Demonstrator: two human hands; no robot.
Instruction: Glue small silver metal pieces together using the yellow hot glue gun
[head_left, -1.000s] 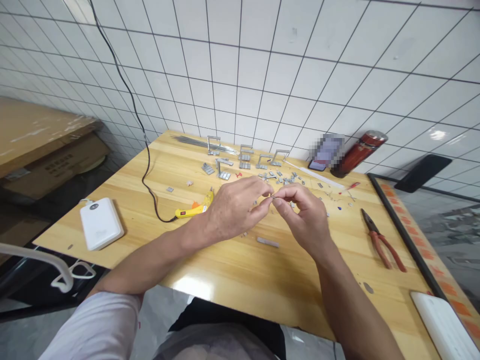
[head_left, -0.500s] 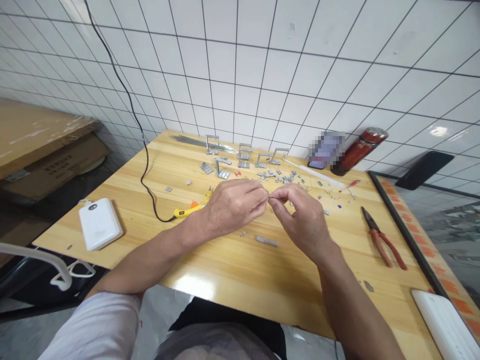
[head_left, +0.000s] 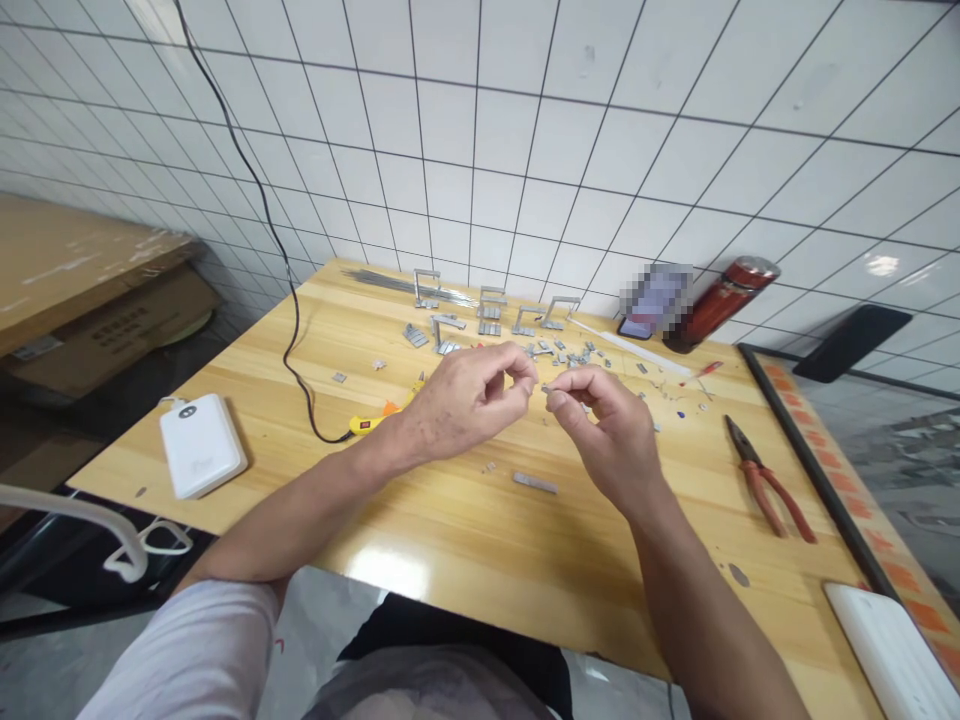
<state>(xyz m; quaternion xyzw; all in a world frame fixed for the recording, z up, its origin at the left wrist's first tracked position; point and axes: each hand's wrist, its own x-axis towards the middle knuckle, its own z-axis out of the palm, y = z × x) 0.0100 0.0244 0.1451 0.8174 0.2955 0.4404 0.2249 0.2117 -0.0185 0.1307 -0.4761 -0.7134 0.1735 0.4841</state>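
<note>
Between the thumb and index finger of my right hand (head_left: pixel 611 430) is a small grey piece (head_left: pixel 548 389), its tip pointing toward the other hand. My left hand (head_left: pixel 480 395) is just left of it, thumb and fingertips curled together in a pinch; anything held there is hidden or too small to make out. A narrow gap separates the two hands. Below them a flat grey strip (head_left: pixel 535 483) lies on the wooden table (head_left: pixel 450 520). Partly behind my left wrist is a yellow glue gun (head_left: pixel 367 425). Small grey pieces (head_left: pixel 577 356) are scattered beyond my right hand.
Several grey frame-like pieces (head_left: pixel 426 288) stand at the back beside thin metal rods (head_left: pixel 375 280). Pliers (head_left: pixel 765 480) with red handles lie right. A red flask (head_left: pixel 724 305) and a phone (head_left: pixel 652 300) are by the wall. A white power bank (head_left: pixel 201 445) sits left, near a black cable (head_left: pixel 292 340).
My hands have drawn slightly apart from touching fingertips. My left fingers now form an open loop, and the grey piece in my right fingertips shows more clearly.
</note>
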